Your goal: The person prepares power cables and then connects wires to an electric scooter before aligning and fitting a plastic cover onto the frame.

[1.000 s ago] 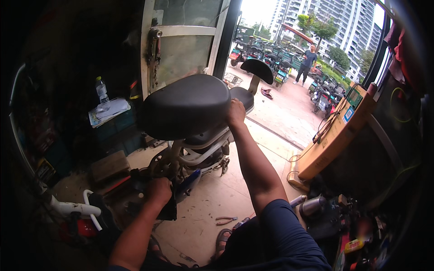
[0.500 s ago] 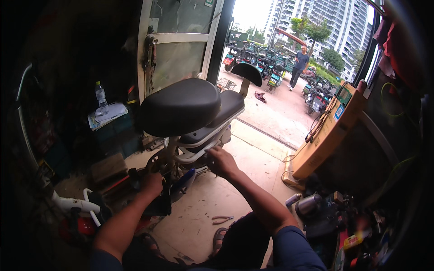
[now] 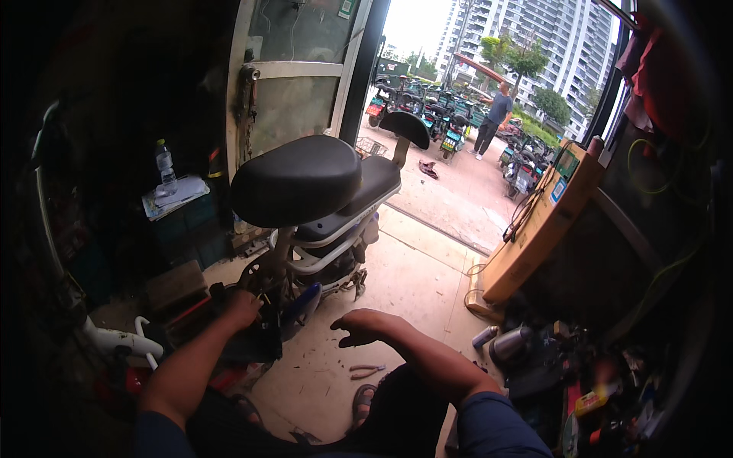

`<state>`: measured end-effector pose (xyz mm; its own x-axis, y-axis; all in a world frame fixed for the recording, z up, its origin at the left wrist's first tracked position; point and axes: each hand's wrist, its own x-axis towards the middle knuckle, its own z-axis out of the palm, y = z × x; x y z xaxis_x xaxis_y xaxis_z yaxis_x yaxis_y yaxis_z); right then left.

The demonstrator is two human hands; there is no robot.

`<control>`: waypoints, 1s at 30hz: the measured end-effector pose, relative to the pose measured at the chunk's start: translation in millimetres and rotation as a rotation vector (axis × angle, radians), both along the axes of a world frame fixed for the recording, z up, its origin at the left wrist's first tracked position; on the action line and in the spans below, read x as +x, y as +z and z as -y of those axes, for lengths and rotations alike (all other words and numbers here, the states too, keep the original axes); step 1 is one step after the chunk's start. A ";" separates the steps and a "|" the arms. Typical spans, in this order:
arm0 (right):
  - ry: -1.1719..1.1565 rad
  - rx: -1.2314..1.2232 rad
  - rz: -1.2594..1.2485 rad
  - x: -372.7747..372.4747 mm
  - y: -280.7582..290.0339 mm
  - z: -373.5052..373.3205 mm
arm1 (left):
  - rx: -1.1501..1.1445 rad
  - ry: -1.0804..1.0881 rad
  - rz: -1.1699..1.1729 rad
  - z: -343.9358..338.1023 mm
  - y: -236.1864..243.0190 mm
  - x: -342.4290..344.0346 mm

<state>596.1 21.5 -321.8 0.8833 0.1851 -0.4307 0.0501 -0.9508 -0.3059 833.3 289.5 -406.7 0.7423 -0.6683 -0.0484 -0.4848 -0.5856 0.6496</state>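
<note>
A black scooter seat (image 3: 294, 179) sits above the white tubular frame (image 3: 311, 264) of an electric scooter, with a second seat and backrest (image 3: 403, 128) behind it. My left hand (image 3: 243, 309) is closed at the dark parts below the front seat; what it grips is unclear. A blue panel (image 3: 304, 304) lies just right of it. My right hand (image 3: 359, 327) hangs over the floor with fingers apart, holding nothing, right of that panel. Pliers (image 3: 366, 371) lie on the floor below it, between my feet.
A water bottle (image 3: 165, 164) stands on papers at the left. A glass door (image 3: 294, 103) frames the opening, with a person (image 3: 492, 122) and parked scooters outside. A tall orange board (image 3: 531, 237) leans at the right above cluttered tools (image 3: 511, 343). A white tube (image 3: 126, 342) is at lower left.
My right hand has let go of the seat and moved down toward me, opening. My left hand stays at the dark parts, slightly lower in view. The person outside has moved.
</note>
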 end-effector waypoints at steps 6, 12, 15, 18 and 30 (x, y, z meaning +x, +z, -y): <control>-0.050 0.046 0.011 3.9 3.7 1.0 | -0.039 -0.029 -0.026 2.7 17.8 -11.7; -0.045 0.035 -0.043 9.0 -5.6 0.7 | -0.025 -0.036 -0.056 11.6 17.6 -19.2; -0.046 0.030 -0.067 9.3 -2.4 -2.1 | -0.069 -0.013 -0.064 10.9 14.2 -19.2; -0.050 0.037 -0.069 7.1 -4.4 0.7 | -0.124 0.010 -0.098 10.7 3.7 -12.5; -0.052 0.058 0.026 5.7 -16.9 2.3 | -0.128 0.011 0.008 6.7 17.3 -14.2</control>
<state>601.8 19.2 -338.7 0.9031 0.1625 -0.3974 0.0097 -0.9331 -0.3595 819.1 282.8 -389.4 0.7498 -0.6603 0.0424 -0.4841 -0.5038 0.7154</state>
